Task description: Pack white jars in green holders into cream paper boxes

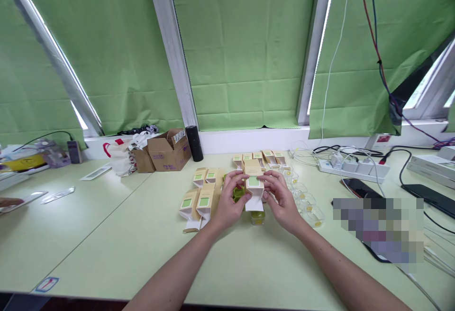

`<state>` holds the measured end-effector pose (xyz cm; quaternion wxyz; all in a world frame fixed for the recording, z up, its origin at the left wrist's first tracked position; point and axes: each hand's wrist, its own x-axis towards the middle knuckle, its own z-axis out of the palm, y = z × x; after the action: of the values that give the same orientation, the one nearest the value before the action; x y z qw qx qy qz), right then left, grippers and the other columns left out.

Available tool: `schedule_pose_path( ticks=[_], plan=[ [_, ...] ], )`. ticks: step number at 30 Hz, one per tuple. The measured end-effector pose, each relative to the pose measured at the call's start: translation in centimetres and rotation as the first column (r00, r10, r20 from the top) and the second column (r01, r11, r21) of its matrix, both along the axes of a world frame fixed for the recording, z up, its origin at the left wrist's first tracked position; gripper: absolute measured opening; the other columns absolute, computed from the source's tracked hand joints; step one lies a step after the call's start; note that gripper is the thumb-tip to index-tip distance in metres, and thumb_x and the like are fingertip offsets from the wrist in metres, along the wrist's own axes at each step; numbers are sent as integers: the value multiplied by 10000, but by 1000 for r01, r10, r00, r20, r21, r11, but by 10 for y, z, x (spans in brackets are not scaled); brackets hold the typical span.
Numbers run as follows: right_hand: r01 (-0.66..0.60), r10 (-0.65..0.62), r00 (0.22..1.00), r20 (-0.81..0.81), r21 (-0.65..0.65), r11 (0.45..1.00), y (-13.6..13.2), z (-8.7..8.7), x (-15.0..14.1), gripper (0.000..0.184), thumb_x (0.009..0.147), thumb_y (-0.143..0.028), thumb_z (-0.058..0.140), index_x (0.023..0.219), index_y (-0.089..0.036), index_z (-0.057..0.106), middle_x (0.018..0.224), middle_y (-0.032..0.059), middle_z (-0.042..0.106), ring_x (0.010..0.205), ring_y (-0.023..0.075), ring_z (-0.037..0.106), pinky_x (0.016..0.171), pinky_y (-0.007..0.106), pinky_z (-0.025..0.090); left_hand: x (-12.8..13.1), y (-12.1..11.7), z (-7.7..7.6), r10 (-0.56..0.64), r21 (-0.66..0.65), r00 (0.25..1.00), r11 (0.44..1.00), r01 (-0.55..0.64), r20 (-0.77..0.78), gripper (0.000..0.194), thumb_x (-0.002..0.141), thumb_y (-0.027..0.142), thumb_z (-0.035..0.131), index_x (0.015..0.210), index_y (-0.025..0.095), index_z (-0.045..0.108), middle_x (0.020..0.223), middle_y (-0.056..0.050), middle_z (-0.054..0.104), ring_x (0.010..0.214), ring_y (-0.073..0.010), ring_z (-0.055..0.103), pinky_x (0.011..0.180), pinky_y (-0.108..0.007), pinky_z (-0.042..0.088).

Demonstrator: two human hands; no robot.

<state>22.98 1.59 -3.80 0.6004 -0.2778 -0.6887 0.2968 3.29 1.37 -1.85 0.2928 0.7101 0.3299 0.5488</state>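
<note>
At the middle of the smooth, pale green tabletop (138,259), a matte tan paper carton (252,168) is sitting between two bare hands. It is showing a square green label on its front, and its white flap is hanging open towards 6 o'clock, just above a clear, rounded tub (258,217) with green contents.

The left hand (230,199) is pinching the carton's left side between its thumb and curled fingers; the right hand (282,199) is gripping the opposite side the same way, its fingers bent and slightly apart.

From the carton, four matching angular boxes (204,201) are lying towards 9 o'clock, the nearer ones with white flaps out. More tan boxes (258,158) are standing in a row at 12 o'clock. Glossy, see-through plastic cups (308,202) are spreading towards 3 and 4 o'clock. A brown corrugated box (169,152) is resting at 10 o'clock, beside a black cylinder (194,143).
</note>
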Motion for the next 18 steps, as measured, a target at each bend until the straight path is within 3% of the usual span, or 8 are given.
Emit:
schedule_pose_path(
  ticks=[3,18],
  plan=[
    [-14,14,1000,7,10,1000,0,-1,0,326,1036,-360,592,1356,-344,647,1406,100,422,1037,207,681,981,471,609,1,0,-1,6,-14,999,1000,-5,35,380,936,282,726,1310,292,665,1423,-105,491,1070,-219,637,995,-402,549],
    [-13,13,1000,13,-4,1000,1,-5,-1,349,1017,-327,614,1365,-345,648,1400,99,437,1024,210,698,930,453,623,5,0,-2,65,-59,998,996,-64,27,326,947,256,704,1271,275,670,1290,-79,518,1039,-200,619,952,-361,529]
  ],
)
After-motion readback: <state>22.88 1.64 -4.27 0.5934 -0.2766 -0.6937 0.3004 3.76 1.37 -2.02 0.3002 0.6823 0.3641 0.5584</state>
